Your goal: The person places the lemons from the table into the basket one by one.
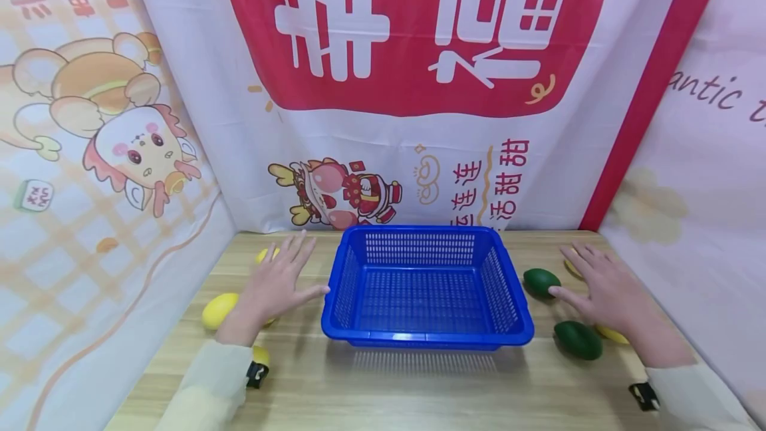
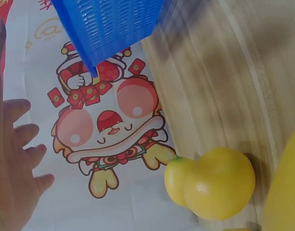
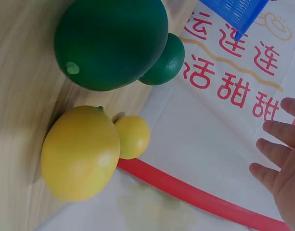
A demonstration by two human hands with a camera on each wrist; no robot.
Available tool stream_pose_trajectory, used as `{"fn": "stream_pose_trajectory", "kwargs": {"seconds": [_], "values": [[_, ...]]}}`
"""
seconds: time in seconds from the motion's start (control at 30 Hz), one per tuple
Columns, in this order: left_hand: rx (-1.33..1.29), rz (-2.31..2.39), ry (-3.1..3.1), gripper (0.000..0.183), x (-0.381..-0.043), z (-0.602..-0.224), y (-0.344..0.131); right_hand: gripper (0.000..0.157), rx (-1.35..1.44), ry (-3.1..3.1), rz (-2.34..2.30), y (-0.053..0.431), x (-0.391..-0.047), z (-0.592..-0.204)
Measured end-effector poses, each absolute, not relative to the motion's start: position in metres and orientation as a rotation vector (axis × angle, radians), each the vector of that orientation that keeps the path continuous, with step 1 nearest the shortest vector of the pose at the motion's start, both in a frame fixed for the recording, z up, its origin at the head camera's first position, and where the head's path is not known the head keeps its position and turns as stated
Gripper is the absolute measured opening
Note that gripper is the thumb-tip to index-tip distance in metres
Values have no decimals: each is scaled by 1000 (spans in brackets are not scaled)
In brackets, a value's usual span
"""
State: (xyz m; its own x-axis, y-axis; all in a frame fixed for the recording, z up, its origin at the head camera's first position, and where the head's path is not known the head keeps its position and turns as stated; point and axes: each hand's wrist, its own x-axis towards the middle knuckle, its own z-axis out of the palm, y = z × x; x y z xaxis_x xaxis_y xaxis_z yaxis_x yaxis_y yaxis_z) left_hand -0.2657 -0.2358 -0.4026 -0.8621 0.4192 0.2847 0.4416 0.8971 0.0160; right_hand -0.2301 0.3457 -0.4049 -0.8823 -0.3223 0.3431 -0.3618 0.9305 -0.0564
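Note:
My left hand [image 1: 278, 281] hovers with fingers spread left of a blue plastic basket [image 1: 427, 336], holding nothing. Its thumb tip appears close to the basket's left rim; contact cannot be told. Around this hand lie a yellow lemon-like fruit [image 1: 219, 311] and other yellow fruits, partly hidden by hand and wrist. One yellow fruit [image 2: 217, 183] looks pear-shaped in the left wrist view. On the other side, my right hand [image 1: 607, 288] is held spread and holds nothing. Near it lie two dark green fruits [image 1: 578, 340] and two yellow fruits [image 3: 80, 154], partly covered in the head view.
The basket stands mid-table with nothing inside. A wood-grain tabletop [image 1: 413, 398] lies under everything. Behind hangs a white and red printed cloth [image 1: 413, 95]. Patterned cloths enclose the left [image 1: 173, 298] and right [image 1: 706, 218] sides.

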Motion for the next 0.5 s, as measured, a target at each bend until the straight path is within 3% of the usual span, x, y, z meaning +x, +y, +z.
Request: {"fn": "stream_pose_trajectory", "kwargs": {"seconds": [0.5], "values": [[-937,-174,-2587,93,-254,-415,-227,72,497,-2641,239,350,-215,-408]]}}
